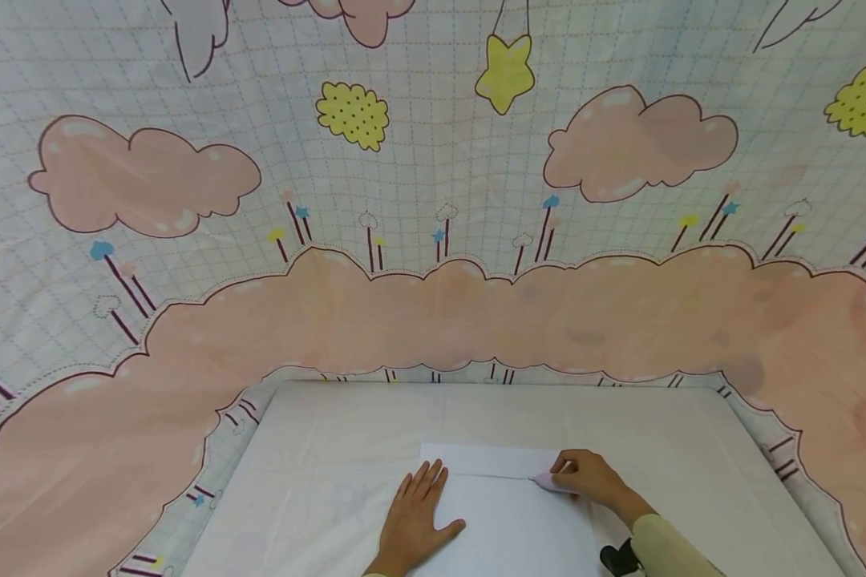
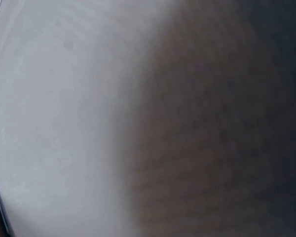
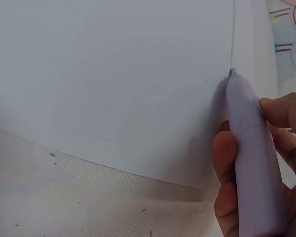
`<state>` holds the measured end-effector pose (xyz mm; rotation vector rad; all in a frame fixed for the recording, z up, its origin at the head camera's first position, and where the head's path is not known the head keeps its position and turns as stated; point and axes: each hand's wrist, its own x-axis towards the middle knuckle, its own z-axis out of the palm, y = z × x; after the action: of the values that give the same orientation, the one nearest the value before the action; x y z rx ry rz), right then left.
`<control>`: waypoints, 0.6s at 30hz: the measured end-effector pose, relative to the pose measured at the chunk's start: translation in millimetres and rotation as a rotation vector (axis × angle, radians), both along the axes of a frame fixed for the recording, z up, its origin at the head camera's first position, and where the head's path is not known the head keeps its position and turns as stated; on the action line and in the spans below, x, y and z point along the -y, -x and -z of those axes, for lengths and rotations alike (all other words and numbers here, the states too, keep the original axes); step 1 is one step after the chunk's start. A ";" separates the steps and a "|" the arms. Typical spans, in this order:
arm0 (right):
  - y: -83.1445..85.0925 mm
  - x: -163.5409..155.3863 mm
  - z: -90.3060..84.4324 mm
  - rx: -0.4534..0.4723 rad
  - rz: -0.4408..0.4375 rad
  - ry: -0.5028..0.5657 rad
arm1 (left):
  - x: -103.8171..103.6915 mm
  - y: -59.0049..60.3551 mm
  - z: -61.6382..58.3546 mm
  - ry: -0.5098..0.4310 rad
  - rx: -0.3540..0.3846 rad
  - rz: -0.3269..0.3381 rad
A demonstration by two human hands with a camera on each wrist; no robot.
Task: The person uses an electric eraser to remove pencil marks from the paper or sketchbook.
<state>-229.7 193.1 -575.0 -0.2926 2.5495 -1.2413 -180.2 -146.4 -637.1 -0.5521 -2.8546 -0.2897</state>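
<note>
- The left hand (image 1: 418,513) lies flat, fingers straight and slightly spread, pressing the white paper sheet (image 1: 505,513) so it cannot slide on the white table cover (image 1: 317,481).
- The right hand (image 1: 588,478) pinches a lilac pen-shaped cutter (image 3: 251,153) between thumb and fingers; its tip touches the sheet at the end of a thin line (image 1: 491,476).
- The left wrist view is a blur.
</note>
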 end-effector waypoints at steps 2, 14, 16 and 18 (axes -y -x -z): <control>-0.3 -0.1 0.3 0.006 0.003 0.013 | 0.0 -0.2 -0.1 0.004 0.003 -0.002; 0.2 3.4 5.3 0.019 0.011 0.044 | -0.7 -0.6 -3.1 0.005 0.054 -0.007; 0.5 4.7 5.5 0.017 0.021 0.034 | -0.6 -0.6 -2.6 0.006 0.053 -0.009; 1.0 5.9 5.5 0.015 0.024 0.034 | -0.5 -0.6 -1.6 0.009 0.042 -0.010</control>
<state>-230.6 187.2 -580.5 -0.2599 2.5282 -1.2922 -179.6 -145.9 -635.6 -0.5398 -2.8992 -0.2903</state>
